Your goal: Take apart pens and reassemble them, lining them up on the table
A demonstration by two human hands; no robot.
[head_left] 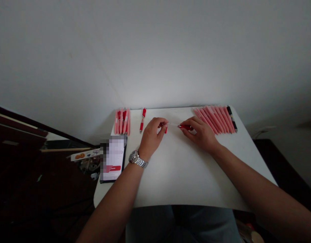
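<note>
My right hand [198, 132] is closed around a red pen [185, 127], its tip end pointing left. A slim clear piece [173, 124] spans the gap between that pen and my left hand [155, 130]. The fingers of my left hand pinch the left end of this clear piece; whether it is part of the pen or a sleeve, I cannot tell. A small red part [166, 129] shows just by the left fingertips, partly hidden. Left of my left hand, a red pen with a pale middle [142, 120] lies alone on the white table [181, 179].
A row of pink pens in clear wrappers [213, 118] lies at the back right, beside a black pen [232, 118]. Several pink and red pens [122, 121] lie at the back left. A phone [113, 162] rests along the left edge. The wall [170, 60] stands behind the table.
</note>
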